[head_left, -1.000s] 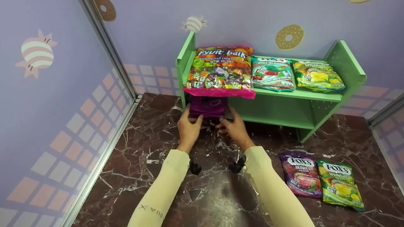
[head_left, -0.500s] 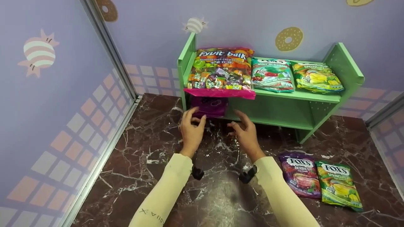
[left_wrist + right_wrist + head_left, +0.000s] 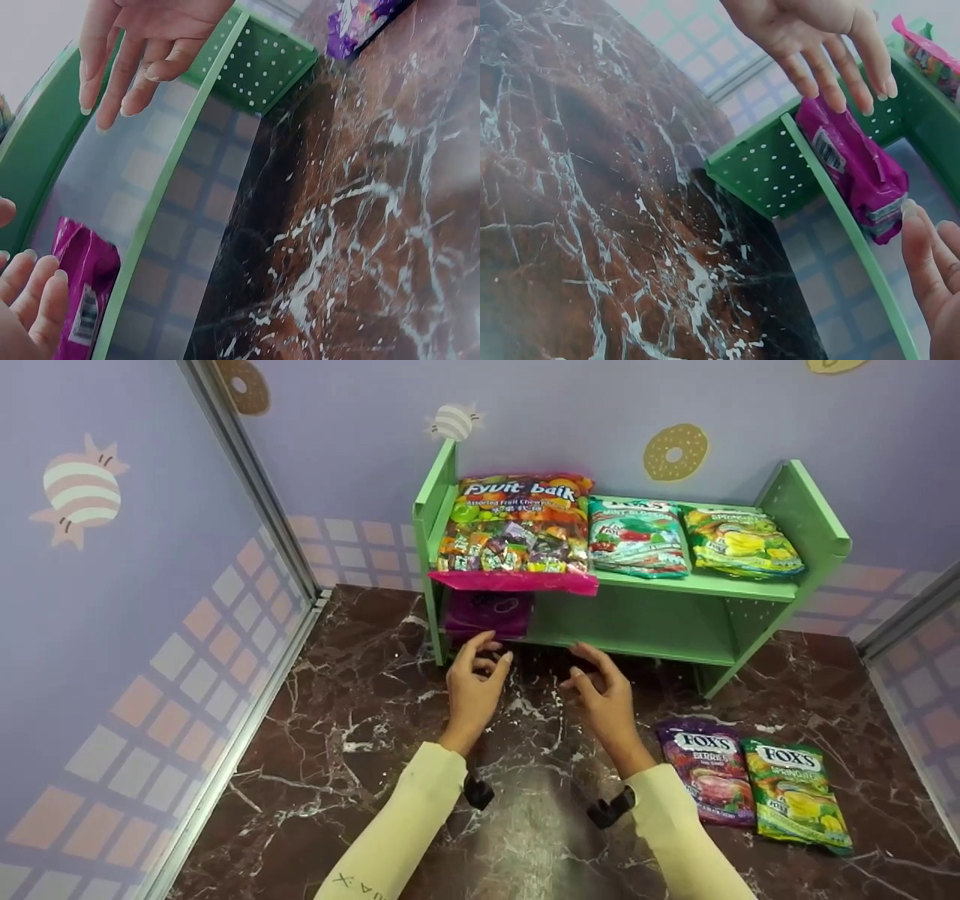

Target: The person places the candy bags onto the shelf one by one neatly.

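A purple packet [image 3: 489,613] sits at the left end of the lower level of a green shelf [image 3: 637,628]. Its barcode side [image 3: 853,166] shows in the right wrist view. My left hand [image 3: 474,694] hovers just in front of that packet, fingers loosely bent and holding nothing. To its right, my right hand [image 3: 606,705] is in the air before the shelf's lower edge, also holding nothing. Above the packet, a large Fyuit baik candy bag [image 3: 517,525] lies on the upper level, its pink edge overhanging.
Beside the large bag lie a Fox's mint bag [image 3: 637,540] and a yellow-green candy bag [image 3: 742,544]. On the marble floor [image 3: 360,780] at right are a Fox's Berries bag [image 3: 709,776] and a green Fox's bag [image 3: 796,795]. A wall panel [image 3: 135,660] stands at left.
Both hands have let go of the purple packet and drawn back toward me, the right one also moving rightward. The packet stays on the lower level.
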A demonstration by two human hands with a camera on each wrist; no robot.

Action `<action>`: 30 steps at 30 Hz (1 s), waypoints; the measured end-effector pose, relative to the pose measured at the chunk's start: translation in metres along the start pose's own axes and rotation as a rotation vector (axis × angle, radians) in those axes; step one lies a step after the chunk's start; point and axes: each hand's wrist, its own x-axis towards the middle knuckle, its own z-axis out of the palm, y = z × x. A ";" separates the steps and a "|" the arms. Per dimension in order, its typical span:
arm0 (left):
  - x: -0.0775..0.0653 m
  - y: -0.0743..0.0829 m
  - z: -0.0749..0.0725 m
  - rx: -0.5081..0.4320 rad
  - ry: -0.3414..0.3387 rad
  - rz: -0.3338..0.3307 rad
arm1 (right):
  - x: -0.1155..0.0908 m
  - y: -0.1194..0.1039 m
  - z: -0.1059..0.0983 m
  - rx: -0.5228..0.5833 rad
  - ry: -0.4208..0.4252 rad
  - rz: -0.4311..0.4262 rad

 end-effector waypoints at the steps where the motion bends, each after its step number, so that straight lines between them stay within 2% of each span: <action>1: -0.002 0.000 0.002 -0.001 -0.010 -0.001 | -0.001 0.003 -0.003 -0.004 0.005 -0.007; 9: -0.015 0.004 0.014 0.007 -0.093 -0.027 | -0.017 0.011 -0.021 -0.048 0.060 -0.046; 22: -0.038 0.005 0.042 0.007 -0.148 -0.070 | -0.036 0.021 -0.043 -0.026 0.134 0.006; 30: -0.054 0.001 0.061 0.001 -0.189 -0.092 | -0.043 0.022 -0.065 -0.119 0.192 0.065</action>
